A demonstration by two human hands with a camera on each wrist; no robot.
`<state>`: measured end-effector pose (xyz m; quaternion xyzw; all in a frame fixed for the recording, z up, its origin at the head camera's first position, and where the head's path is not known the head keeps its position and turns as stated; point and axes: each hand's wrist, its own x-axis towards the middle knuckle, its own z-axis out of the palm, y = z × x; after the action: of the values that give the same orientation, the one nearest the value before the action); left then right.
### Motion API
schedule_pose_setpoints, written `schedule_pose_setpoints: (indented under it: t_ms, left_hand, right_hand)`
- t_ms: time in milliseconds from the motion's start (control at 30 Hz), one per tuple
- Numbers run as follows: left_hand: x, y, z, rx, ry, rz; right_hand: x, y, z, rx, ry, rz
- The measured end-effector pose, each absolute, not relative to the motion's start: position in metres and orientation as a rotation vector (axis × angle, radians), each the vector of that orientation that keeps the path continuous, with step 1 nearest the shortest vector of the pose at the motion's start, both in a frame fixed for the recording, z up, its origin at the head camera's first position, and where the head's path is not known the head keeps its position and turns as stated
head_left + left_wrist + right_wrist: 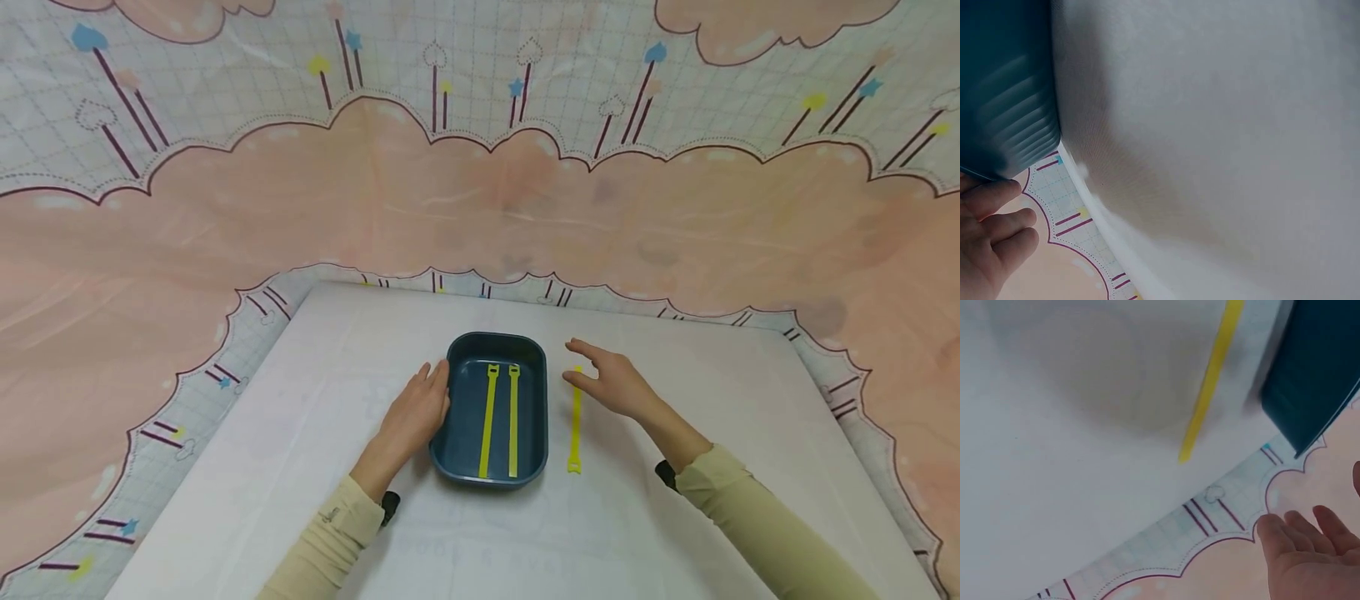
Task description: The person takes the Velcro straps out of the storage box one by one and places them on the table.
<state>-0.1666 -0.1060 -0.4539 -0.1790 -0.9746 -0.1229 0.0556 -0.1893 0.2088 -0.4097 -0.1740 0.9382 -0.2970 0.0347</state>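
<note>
A dark blue tray stands on the white table, and two yellow cable ties with slotted heads lie lengthwise in it, side by side. My left hand rests its fingers against the tray's left rim; in the left wrist view its fingertips lie right at the tray's edge. Right of the tray, a third yellow cable tie lies on the table. My right hand hovers over its far end, thumb and fingers spread apart and holding nothing. The right wrist view shows this strip beside the tray wall.
The white table has its far edge a little beyond the tray. A peach and white patterned cloth hangs behind the table and shows around its sides. Dark wrist devices sit under both sleeves.
</note>
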Motion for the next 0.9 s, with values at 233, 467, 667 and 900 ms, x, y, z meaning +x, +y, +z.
schedule_pose_setpoints:
  t_ms: [233,467,667,900]
  left_hand:
    - [-0.167,-0.105,-0.452,-0.541,-2.968,-0.381]
    - [-0.169,-0.106,-0.452,-0.535,-2.982,-0.374]
    - [-0.170,-0.106,-0.451,-0.538,-2.978,-0.376]
    - [-0.170,-0.107,-0.451,-0.552,-2.964,-0.354]
  right_hand:
    - [-0.194,0.197,-0.410,-0.614,2.921,-0.819]
    - [-0.197,0.190,-0.407,-0.596,2.929,-0.742]
    - [-0.199,0.185,-0.404,-0.624,2.953,-0.654]
    - [-0.200,0.182,-0.405,-0.725,3.010,-0.499]
